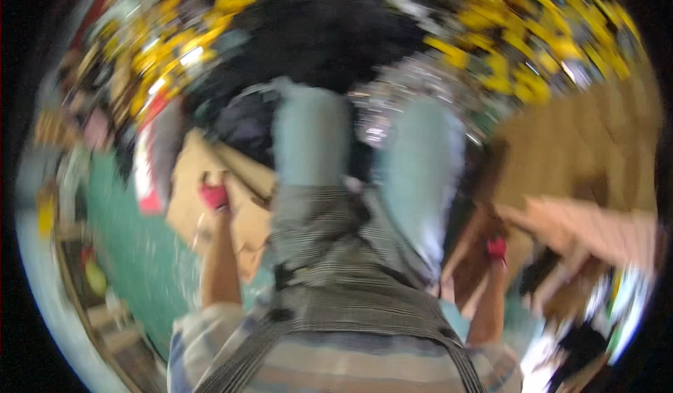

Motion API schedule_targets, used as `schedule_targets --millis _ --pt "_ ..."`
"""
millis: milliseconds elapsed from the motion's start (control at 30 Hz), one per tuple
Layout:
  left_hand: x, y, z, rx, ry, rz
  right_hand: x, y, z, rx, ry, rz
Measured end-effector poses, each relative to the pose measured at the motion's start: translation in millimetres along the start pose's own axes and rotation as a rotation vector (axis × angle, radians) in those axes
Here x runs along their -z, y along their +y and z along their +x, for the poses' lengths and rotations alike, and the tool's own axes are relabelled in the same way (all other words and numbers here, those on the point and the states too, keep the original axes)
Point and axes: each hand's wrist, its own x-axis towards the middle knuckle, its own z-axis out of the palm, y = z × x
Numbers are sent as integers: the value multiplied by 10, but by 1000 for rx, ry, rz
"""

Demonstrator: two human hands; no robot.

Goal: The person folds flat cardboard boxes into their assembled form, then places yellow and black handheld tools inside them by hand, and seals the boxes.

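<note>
My left hand (pixel 214 194), in a pink-red glove with dark fingertips, is over a flat piece of tan cardboard (pixel 188 214). Thumb and fingers look apart, with nothing seen between them. My right hand (pixel 496 248), gloved in the same red, is beside an open cardboard box (pixel 468 256) on the right. Blur smears its fingers, so I cannot tell whether they grip the box. Between my hands are my legs in light blue coverings (pixel 312 137) and a striped dark apron (pixel 322 253).
Many yellow pieces (pixel 519 35) are heaped at the far right, with more yellow pieces (pixel 175 35) at far left. Dark material (pixel 315 28) and clear plastic (pixel 392 98) are ahead of my legs. Large brown cardboard (pixel 582 147) stands right. The floor (pixel 126 232) is green.
</note>
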Motion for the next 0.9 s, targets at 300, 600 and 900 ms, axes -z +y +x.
schedule_targets --millis 300,600,900 --pt "-7 -1624 -1279 885 -181 32 1336 -2409 511 451 120 49" --pt "835 -559 -617 516 108 -911 2477 -5321 -366 1024 157 644" --pt "713 1625 579 -297 6 -997 3312 -6130 -598 1238 33 1194"
